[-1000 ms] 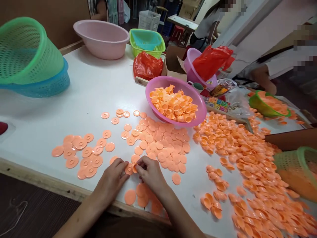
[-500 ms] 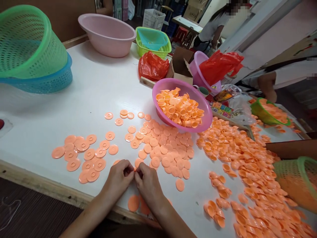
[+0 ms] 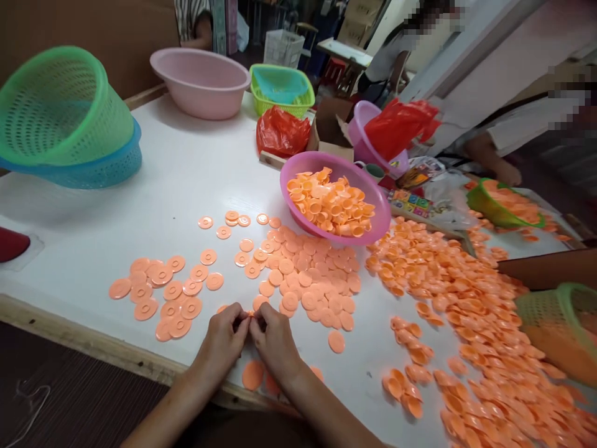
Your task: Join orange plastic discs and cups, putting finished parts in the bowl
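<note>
Both hands (image 3: pixel 224 336) pinch an orange piece (image 3: pixel 250 314) over the white table (image 3: pixel 196 168), people (image 3: pixel 390 57) beyond.

Left hand (image 3: pixel 224 336) and right hand (image 3: pixel 274 336) close together, fingers (image 3: pixel 236 310) curled, pinching; bare forearms (image 3: pixel 175 398) angled inward

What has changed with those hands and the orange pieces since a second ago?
The left hand and right hand have closed in together, now pinching an orange piece that they mostly hide; a second ago, a disc and a smaller piece showed between them. Nothing was visibly let go. The other discs and the pink bowl stayed put.
</note>
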Available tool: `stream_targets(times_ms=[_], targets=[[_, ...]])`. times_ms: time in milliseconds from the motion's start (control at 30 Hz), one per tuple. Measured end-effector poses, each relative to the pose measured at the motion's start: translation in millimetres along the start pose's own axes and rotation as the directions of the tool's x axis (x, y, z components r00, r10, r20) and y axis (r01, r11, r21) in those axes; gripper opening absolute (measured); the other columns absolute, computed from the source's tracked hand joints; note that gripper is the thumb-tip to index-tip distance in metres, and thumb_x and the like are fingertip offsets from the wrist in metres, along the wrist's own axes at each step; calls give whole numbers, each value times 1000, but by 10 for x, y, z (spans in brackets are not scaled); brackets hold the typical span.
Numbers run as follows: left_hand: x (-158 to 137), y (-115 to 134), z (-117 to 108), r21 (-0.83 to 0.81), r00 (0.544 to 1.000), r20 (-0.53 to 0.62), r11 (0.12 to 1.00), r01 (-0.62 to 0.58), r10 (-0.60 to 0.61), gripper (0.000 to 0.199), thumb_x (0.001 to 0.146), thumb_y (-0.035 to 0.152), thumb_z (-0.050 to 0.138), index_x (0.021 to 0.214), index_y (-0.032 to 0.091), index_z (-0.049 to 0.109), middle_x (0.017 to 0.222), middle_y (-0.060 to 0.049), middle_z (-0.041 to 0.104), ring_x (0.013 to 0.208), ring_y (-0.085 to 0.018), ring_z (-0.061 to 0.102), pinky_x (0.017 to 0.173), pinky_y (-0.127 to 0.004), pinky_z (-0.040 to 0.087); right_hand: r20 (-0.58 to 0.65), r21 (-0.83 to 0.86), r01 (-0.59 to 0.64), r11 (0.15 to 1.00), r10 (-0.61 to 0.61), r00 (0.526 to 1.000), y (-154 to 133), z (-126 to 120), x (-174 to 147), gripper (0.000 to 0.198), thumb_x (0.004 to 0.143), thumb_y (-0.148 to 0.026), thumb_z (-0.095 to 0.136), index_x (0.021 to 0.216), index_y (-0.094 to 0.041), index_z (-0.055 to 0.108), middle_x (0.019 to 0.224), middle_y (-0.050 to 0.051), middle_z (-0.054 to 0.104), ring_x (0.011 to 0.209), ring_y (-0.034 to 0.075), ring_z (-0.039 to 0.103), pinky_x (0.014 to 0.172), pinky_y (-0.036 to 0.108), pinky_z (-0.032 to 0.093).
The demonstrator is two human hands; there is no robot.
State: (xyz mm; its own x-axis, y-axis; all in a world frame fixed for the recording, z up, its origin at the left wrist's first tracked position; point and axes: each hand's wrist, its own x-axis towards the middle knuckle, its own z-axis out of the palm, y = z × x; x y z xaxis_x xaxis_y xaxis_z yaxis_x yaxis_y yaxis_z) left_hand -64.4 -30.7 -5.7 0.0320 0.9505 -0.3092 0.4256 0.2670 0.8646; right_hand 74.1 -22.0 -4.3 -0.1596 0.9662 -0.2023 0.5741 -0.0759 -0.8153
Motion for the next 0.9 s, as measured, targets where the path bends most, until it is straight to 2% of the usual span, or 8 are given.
stream_targets(times_ms=[133,233,333,433,567,700,800,900], targets=[[242,101,-121,194,972,7,954,-230,233,26,94,31,44,87,20,66,76,-2,69,69,-17,65,64,-28,51,32,215,-126,968,122,992,-100,-399,239,10,77,-19,52,67,-19,51,53,-5,53,42,10,51,40,19,38],[552,155,-222,429,879,-31,800,-419,476,26,94,20,44,105,22,67,115,-10,67,112,-25,59,91,-41,49,-236,320,1,947,78,969,-285,-1086,647,17,78,-32,59,72,-16,58,56,-3,58,44,11,56,41,20,45],[694,91,-286,512,832,67,697,-502,551,29,89,13,48,109,24,66,130,-11,60,129,-30,48,101,-50,42,-559,322,172,931,41,828,-356,-1847,966,41,72,-44,70,99,-13,63,67,0,65,51,13,62,50,26,54],[582,-53,-333,583,812,141,615,-531,567,28,90,12,47,107,23,66,128,-11,61,127,-30,50,99,-49,43,-683,218,165,962,29,730,-141,-2331,869,54,68,-46,73,110,-14,64,83,5,68,59,16,66,54,31,58],[471,-90,-311,594,814,187,596,-540,550,25,93,17,47,107,24,66,124,-11,64,119,-27,56,91,-43,49,-727,47,-198,979,170,666,533,-2458,114,49,70,-49,67,107,-16,70,92,11,72,77,25,69,62,37,59],[713,46,-179,651,801,189,538,-535,568,37,90,19,53,127,21,59,143,-15,54,135,-34,46,106,-57,38,-702,-173,-555,814,294,649,1251,-2388,-747,44,66,-53,61,90,-19,75,91,14,75,85,35,69,70,46,56],[801,52,-110,704,818,233,489,-515,525,43,87,21,59,131,22,57,149,-17,46,139,-37,40,111,-65,27,-682,-300,-601,741,274,678,1606,-2313,-1133,43,64,-53,56,85,-21,76,92,17,74,85,38,68,70,49,54],[656,-69,-113,743,839,228,470,-478,493,43,88,22,56,131,24,58,152,-18,43,140,-36,40,109,-64,31,-666,-338,-561,755,229,710,1730,-2233,-1265,42,67,-52,54,88,-22,75,97,16,74,93,37,66,80,49,53]])
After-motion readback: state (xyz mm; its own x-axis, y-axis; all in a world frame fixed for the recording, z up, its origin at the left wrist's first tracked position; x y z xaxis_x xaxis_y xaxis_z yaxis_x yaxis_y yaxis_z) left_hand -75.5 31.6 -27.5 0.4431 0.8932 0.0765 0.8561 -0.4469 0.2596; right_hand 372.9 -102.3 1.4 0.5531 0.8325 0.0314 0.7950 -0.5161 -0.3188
